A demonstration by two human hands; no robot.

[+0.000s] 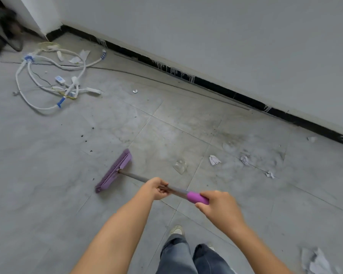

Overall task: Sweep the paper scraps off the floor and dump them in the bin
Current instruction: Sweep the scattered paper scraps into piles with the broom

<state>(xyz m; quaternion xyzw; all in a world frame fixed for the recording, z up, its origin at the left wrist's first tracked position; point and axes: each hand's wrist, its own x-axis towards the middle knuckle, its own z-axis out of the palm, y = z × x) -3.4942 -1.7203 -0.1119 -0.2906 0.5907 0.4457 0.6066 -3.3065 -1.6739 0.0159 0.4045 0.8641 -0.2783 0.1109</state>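
Grey tile floor (48, 175), white wall behind. Broom (115, 171) head down on floor left of scraps (214, 160), well apart. Left hand (154, 188) fingers wrapped round shaft; right hand (218, 204) fingers curled round purple grip. Cables (48, 80) far left.

Bare unfinished room; grey tiled floor (67, 155), paint-dripped black skirting (216, 86), loose cables (48, 76)

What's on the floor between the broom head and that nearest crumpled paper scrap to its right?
In the head view, between the purple broom head and the crumpled paper scrap lies one clear crumpled plastic wrapper; otherwise bare, dusty tile.
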